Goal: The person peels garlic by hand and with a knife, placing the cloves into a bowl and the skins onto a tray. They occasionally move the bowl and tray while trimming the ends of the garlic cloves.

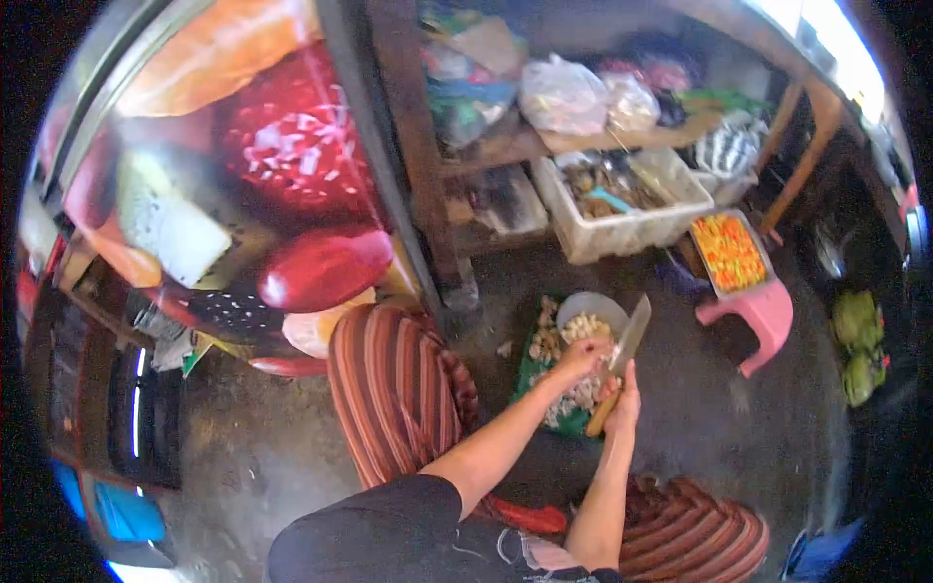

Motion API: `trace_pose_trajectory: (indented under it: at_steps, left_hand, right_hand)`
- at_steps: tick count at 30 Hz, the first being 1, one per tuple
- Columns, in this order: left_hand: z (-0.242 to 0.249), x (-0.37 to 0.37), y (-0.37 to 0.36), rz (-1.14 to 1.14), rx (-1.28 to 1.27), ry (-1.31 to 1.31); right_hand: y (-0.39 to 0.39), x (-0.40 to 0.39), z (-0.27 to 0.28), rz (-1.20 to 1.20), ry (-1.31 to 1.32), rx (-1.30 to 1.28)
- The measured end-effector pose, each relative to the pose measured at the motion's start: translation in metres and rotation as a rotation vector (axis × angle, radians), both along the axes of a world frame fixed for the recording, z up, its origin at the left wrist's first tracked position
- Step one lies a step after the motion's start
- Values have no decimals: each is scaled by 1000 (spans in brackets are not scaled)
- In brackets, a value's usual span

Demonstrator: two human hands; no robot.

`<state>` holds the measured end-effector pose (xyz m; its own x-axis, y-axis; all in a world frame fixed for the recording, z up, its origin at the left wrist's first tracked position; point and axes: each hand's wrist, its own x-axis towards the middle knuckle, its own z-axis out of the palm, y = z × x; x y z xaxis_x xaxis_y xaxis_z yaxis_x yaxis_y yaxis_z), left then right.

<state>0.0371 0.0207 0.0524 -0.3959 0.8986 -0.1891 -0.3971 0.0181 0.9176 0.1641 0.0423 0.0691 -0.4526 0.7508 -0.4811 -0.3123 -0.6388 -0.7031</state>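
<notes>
A knife with a broad blade (635,330) and a wooden handle points up and away from me, and my right hand (624,396) is wrapped round its handle. My left hand (583,358) is pinched together beside the blade, over the rim of a bowl; what its fingers hold is too small to make out. Pale chopped pieces lie in the round whitish bowl (612,309). Under my hands a green sheet (528,381) on the floor carries more pale pieces and peelings, which look like garlic.
A pink stool (773,321) at the right bears a tray of orange and green chopped vegetables (729,253). Behind stands a white crate (622,228) under a wooden shelf (501,148) with plastic bags (564,94). A large food-printed panel (321,185) rises at the left.
</notes>
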Motion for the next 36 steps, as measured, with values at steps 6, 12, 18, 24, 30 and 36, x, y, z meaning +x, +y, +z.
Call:
trace_pose_trajectory:
  at_steps: [6, 12, 18, 24, 30, 36]
  left_hand:
    - [-60, -2, 24, 3, 125, -570]
    - [-2, -14, -16, 145, 253, -432]
    - [29, -40, -37, 62, 206, -141]
    - [27, -40, -45, 37, 382, -393]
    - [11, -33, -32, 88, 255, -418]
    - [2, -27, -27, 110, 174, -446]
  right_hand:
    - [-6, -9, 16, 40, 43, 16]
    - [5, -14, 4, 206, 12, 126]
    - [-17, -37, 47, 199, 22, 138]
    - [-6, -46, 27, 195, -102, 277]
    - [-17, -38, 40, 132, 71, 184]
    - [-10, -21, 38, 34, -61, 284]
